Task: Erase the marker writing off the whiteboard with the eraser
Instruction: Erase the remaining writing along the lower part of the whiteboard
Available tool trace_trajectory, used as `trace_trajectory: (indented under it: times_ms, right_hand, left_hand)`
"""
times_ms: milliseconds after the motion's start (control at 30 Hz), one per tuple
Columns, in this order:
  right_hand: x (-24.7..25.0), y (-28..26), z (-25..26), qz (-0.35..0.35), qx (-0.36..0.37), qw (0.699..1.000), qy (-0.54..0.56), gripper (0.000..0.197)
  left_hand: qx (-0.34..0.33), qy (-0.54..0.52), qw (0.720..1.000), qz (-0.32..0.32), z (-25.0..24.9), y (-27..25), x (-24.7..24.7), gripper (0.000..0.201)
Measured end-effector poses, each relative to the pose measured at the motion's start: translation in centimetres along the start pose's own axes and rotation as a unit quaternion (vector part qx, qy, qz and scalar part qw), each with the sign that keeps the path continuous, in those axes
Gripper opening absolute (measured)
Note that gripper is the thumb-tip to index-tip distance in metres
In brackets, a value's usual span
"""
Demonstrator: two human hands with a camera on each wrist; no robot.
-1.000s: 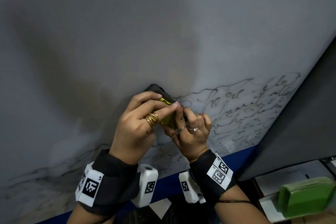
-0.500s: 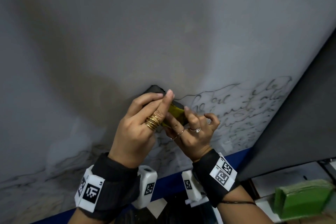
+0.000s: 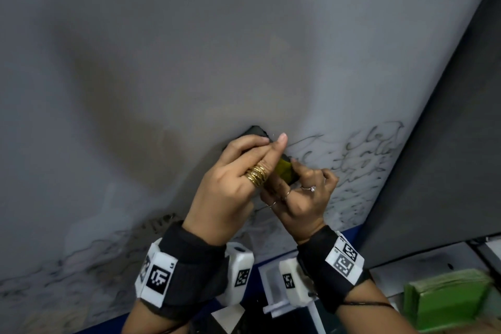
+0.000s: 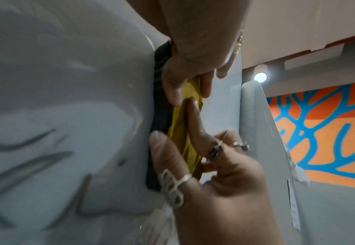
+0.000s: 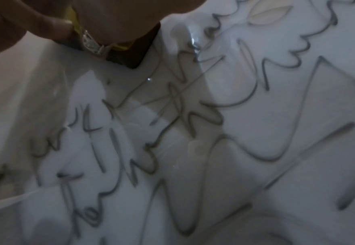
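From the head view, the left hand [image 3: 227,192], wearing stacked gold rings, curls over the upper end of the yellow-backed eraser with black felt [image 3: 286,172], pressed flat against the large white glossy whiteboard [image 3: 189,49]. The right hand [image 3: 301,198] pinches its lower end. Grey cursive marker writing [image 3: 360,160] lies just right of both hands. Only the left wrist view shows the felt edge [image 4: 160,116] meeting the board and an orange and blue wall mural [image 4: 323,126]. Since half a second ago the eraser has moved slightly right and the left forefinger has straightened.
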State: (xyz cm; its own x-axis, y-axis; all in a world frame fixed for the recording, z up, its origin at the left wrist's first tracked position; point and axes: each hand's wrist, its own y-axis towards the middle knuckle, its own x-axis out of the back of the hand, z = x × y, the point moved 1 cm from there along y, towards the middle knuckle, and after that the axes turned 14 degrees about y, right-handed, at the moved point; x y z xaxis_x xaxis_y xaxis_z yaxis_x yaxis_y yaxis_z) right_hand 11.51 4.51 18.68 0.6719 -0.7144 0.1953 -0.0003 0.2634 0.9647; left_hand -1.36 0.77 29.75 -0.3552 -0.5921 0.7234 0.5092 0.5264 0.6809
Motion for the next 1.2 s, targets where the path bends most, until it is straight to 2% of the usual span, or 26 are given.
trace_trajectory:
  times_ms: [100,200,267,333,367,467,533,600,633,733,833,867,900,967,1000,1033,1100,1200]
  right_hand:
    - [0.2,0.1,0.8,0.004,-0.029,0.999,0.017,0.041]
    - [0.2,0.2,1.3,0.01,-0.031,0.999,-0.001,0.056]
    - [0.3,0.2,1.2,0.027,-0.004,0.999,-0.024,0.06]
    - [1.0,0.3,0.0,0.031,0.003,0.998,-0.047,0.054]
    - [1.6,0.4,-1.0,0.031,-0.021,0.998,-0.058,0.052]
    - [3.6,0.6,-5.2,0.029,-0.194,0.978,-0.068,0.06]
    - [4.1,0.7,-6.5,-0.003,-0.253,0.966,-0.043,0.067]
    - [3.5,1.2,-5.5,-0.036,-0.255,0.966,0.0,0.071]
    - [3.0,1.5,-4.2,-0.028,-0.233,0.972,0.016,0.07]
    - [1.4,1.7,0.0,0.035,-0.102,0.994,-0.017,0.065]
    - [1.6,1.7,-1.0,0.06,-0.067,0.995,-0.045,0.054]
    - [2.2,1.2,-2.5,0.064,-0.09,0.992,-0.057,0.055]
    - [3.0,0.9,-4.3,0.06,-0.148,0.985,-0.067,0.057]
    - [4.9,0.2,-7.9,0.016,-0.304,0.951,-0.059,0.063]
    - [5.6,-0.1,-9.2,-0.007,-0.344,0.938,-0.048,0.062]
    - [5.9,-0.3,-10.0,-0.019,-0.354,0.934,-0.034,0.059]
    - [5.6,-0.1,-9.5,-0.034,-0.32,0.947,-0.014,0.056]
    - [3.8,0.9,-5.2,-0.023,-0.252,0.967,0.012,0.06]
  left_hand:
    - [0.002,0.007,1.0,-0.022,0.1,-0.1,2.6,0.055]
    - [0.072,0.13,0.988,-0.051,0.6,-0.1,3.7,0.045]
    - [0.127,0.206,0.97,-0.025,0.7,-0.1,3.1,0.047]
    - [0.15,0.246,0.957,0.012,0.7,-0.2,2.1,0.054]
    - [0.155,0.262,0.952,0.023,0.8,-0.2,1.5,0.056]
    - [0.166,0.296,0.94,0.036,1.4,-0.2,0.6,0.057]
    - [0.163,0.307,0.937,0.035,1.5,-0.1,0.5,0.058]
    - [0.163,0.313,0.935,0.032,1.5,0.0,0.2,0.058]
    - [0.164,0.315,0.934,0.027,1.5,0.0,0.1,0.059]
    - [0.165,0.315,0.934,0.008,1.6,0.1,-0.1,0.059]
    - [0.163,0.31,0.937,-0.011,1.7,0.0,-0.3,0.059]
    - [0.163,0.313,0.936,-0.015,1.8,-0.1,-0.3,0.06]
    - [0.163,0.317,0.934,-0.018,1.8,-0.1,-0.4,0.06]
    - [0.164,0.324,0.931,-0.026,1.7,0.1,-0.5,0.061]
    - [0.165,0.325,0.931,-0.03,1.6,0.1,-0.6,0.061]
    - [0.166,0.326,0.93,-0.033,1.5,0.2,-0.6,0.061]
    - [0.165,0.328,0.929,-0.041,1.5,0.1,-0.8,0.063]
    - [0.166,0.336,0.925,-0.055,1.6,0.1,-1.2,0.067]
